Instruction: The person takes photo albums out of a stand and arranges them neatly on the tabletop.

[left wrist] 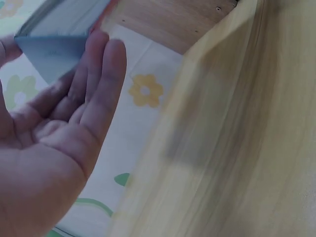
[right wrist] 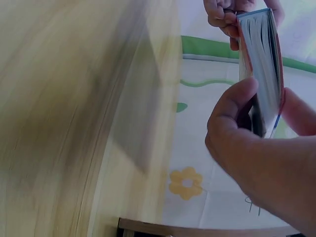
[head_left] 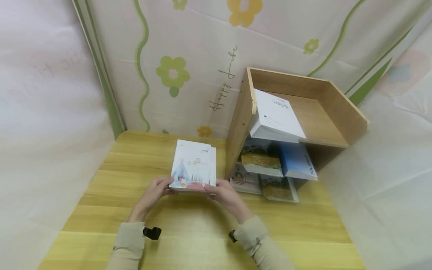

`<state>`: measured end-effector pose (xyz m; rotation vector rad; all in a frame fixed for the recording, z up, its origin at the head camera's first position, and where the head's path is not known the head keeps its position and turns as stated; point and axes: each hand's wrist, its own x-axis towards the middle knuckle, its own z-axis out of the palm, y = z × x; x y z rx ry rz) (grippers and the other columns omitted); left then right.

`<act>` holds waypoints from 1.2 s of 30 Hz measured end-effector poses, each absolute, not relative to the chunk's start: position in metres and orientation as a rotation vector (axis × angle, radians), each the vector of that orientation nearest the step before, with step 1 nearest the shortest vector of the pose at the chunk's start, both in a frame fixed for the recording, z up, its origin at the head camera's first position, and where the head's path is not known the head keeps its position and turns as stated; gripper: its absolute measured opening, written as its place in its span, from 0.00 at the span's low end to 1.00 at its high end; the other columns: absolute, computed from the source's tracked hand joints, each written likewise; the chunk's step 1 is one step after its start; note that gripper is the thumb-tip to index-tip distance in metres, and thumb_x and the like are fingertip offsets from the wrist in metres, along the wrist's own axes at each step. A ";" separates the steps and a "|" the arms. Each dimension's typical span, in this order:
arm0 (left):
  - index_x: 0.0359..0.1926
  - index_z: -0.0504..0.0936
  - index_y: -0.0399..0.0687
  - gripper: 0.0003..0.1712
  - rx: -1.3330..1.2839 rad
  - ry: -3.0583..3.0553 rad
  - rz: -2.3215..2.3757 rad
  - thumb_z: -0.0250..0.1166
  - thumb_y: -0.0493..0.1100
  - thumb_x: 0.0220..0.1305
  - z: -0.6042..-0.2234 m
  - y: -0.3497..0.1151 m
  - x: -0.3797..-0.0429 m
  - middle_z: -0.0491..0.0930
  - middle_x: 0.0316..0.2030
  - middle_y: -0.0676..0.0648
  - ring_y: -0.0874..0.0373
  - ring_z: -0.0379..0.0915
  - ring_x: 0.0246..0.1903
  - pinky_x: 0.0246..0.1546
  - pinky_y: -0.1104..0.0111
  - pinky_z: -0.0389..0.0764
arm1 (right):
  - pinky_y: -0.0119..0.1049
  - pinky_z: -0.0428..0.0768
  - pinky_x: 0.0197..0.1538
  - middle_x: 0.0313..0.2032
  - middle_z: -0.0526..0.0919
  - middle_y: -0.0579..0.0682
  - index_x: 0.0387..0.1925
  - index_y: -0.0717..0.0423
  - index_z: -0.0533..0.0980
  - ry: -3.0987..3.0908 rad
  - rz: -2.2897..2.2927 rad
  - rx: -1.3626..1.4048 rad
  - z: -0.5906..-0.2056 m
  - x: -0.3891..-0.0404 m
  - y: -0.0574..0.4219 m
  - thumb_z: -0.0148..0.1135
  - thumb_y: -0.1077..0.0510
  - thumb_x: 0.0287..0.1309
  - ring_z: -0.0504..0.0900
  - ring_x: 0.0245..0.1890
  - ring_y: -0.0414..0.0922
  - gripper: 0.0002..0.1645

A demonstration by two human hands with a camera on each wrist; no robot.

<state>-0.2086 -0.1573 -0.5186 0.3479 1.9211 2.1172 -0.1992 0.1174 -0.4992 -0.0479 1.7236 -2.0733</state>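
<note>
A book (head_left: 190, 163) with a pale illustrated cover, a blue tent drawn on it, is held above the table in the head view. My left hand (head_left: 153, 197) grips its near left corner, thumb on top and fingers underneath. At the near right corner my right hand (head_left: 227, 197) pinches it the same way. In the left wrist view the fingers (left wrist: 101, 84) lie along the underside by the pale blue spine. The right wrist view shows the page edges of the book (right wrist: 261, 49) between reddish cover edges, with thumb and fingers on opposite covers.
A wooden shelf unit (head_left: 237, 120) stands to the right. On its top lies a thick white book (head_left: 276, 114); below are a blue book (head_left: 298, 159), a landscape-covered book (head_left: 261, 159) and others. A printed curtain (head_left: 192, 108) hangs behind the wooden table (head_left: 125, 168).
</note>
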 end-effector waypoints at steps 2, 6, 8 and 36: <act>0.52 0.77 0.22 0.29 0.254 2.004 2.085 0.56 0.50 0.75 -0.517 -0.158 -0.208 0.81 0.45 0.35 0.44 0.81 0.42 0.50 0.52 0.79 | 0.43 0.80 0.46 0.35 0.83 0.53 0.47 0.70 0.78 1.728 -2.086 -0.021 -0.500 -0.201 0.112 0.65 0.65 0.62 0.79 0.33 0.46 0.14; 0.49 0.82 0.30 0.30 0.088 2.125 2.010 0.64 0.57 0.67 -0.516 -0.159 -0.207 0.84 0.40 0.40 0.38 0.80 0.43 0.52 0.52 0.78 | 0.46 0.80 0.48 0.35 0.84 0.54 0.48 0.71 0.78 1.789 -2.079 0.038 -0.500 -0.204 0.100 0.66 0.65 0.60 0.80 0.33 0.46 0.16; 0.47 0.84 0.32 0.29 0.033 2.154 1.992 0.66 0.57 0.65 -0.516 -0.158 -0.207 0.85 0.38 0.41 0.38 0.81 0.42 0.52 0.51 0.78 | 0.50 0.79 0.50 0.35 0.84 0.53 0.46 0.70 0.79 1.836 -2.059 0.075 -0.501 -0.206 0.095 0.68 0.64 0.58 0.80 0.35 0.47 0.16; 0.36 0.87 0.37 0.32 -0.172 2.523 1.664 0.63 0.65 0.63 -0.526 -0.201 -0.225 0.85 0.31 0.45 0.47 0.82 0.37 0.42 0.63 0.78 | 0.44 0.77 0.32 0.12 0.65 0.43 0.09 0.53 0.67 2.262 -1.681 0.326 -0.508 -0.250 0.042 0.78 0.62 0.42 0.67 0.17 0.41 0.25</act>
